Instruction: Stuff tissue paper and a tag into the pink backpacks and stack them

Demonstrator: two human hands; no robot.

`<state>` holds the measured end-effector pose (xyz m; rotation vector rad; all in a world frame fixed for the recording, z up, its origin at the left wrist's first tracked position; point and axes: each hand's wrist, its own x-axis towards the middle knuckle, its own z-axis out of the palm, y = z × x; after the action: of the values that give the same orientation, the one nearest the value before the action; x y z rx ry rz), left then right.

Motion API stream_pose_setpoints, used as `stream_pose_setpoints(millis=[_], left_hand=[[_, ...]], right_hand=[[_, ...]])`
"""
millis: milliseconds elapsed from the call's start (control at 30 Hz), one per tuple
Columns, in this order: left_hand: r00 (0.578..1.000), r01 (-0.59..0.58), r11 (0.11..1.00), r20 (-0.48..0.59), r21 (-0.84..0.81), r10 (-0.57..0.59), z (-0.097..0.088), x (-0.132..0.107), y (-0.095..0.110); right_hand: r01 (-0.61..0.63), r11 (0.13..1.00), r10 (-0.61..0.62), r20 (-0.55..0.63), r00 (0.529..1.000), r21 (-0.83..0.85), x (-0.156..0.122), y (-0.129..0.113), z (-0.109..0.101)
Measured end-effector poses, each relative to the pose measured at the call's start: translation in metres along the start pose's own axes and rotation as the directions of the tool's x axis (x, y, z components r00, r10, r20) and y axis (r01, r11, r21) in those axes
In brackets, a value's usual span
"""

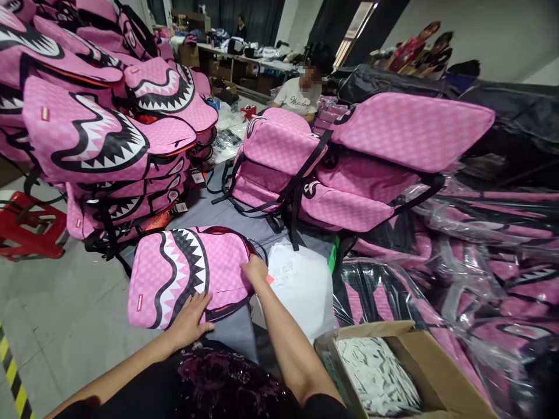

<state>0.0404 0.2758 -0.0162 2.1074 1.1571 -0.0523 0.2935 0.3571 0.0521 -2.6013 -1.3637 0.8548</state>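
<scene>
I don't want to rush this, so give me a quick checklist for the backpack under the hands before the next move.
1. Pink backpack front up: ok, shark-mouth print faces upward.
2. Left hand on it: ok, laid on the front near the lower edge.
3. Right hand gripping firmly: cannot tell, it is at the right end, fingers partly hidden.
4. Right side unobstructed: not ok, a white sheet lies there.
5. Carton open: ok, white pieces show inside.

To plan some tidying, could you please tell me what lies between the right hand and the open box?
In the head view, a white sheet lies between the right hand and the box.
</scene>
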Motion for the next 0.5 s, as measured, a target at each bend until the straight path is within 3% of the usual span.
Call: stream_pose_setpoints(millis=[67,100,133,200,233,267,333,400,500], left_hand=[[0.994,0.006,0.975,-0.106,-0.221,-0.03,-0.021,0.002,0.022],[0.984,-0.005,0.951,-0.17,-0.31,-0.05,-0.034,0.004,0.036],[0.972,-0.031,0.923,-0.227,-0.383,-0.061,-0.046,0.005,0.051],[0.947,-0.094,0.857,-0.311,-0.506,-0.079,-0.069,0.006,0.082],[0.938,-0.114,0.828,-0.335,-0.549,-0.093,-0.077,0.006,0.094],[0.929,-0.121,0.808,-0.352,-0.577,-0.113,-0.084,0.004,0.103],[0.911,-0.119,0.795,-0.383,-0.595,-0.15,-0.091,0.0,0.108],[0.878,-0.116,0.794,-0.436,-0.597,-0.199,-0.093,-0.004,0.098],[0.809,-0.1,0.774,-0.504,-0.625,-0.302,-0.097,-0.006,0.073]], right_hand=[[0.056,0.985,-0.059,0.014,0.998,0.162,-0.012,-0.013,-0.016],[0.103,0.938,-0.118,0.025,0.993,0.33,-0.022,-0.023,-0.023],[0.141,0.834,-0.185,0.028,0.982,0.533,-0.035,-0.034,-0.027],[0.142,0.475,-0.29,0.002,0.957,0.868,-0.062,-0.06,-0.031],[0.119,0.309,-0.314,-0.017,0.949,0.944,-0.075,-0.073,-0.03],[0.101,0.205,-0.321,-0.031,0.947,0.973,-0.087,-0.083,-0.028],[0.081,0.125,-0.335,-0.035,0.942,0.989,-0.102,-0.099,-0.022],[0.062,0.129,-0.4,-0.006,0.916,0.99,-0.111,-0.103,-0.018],[0.112,0.136,-0.516,-0.026,0.856,0.984,-0.121,-0.082,-0.022]])
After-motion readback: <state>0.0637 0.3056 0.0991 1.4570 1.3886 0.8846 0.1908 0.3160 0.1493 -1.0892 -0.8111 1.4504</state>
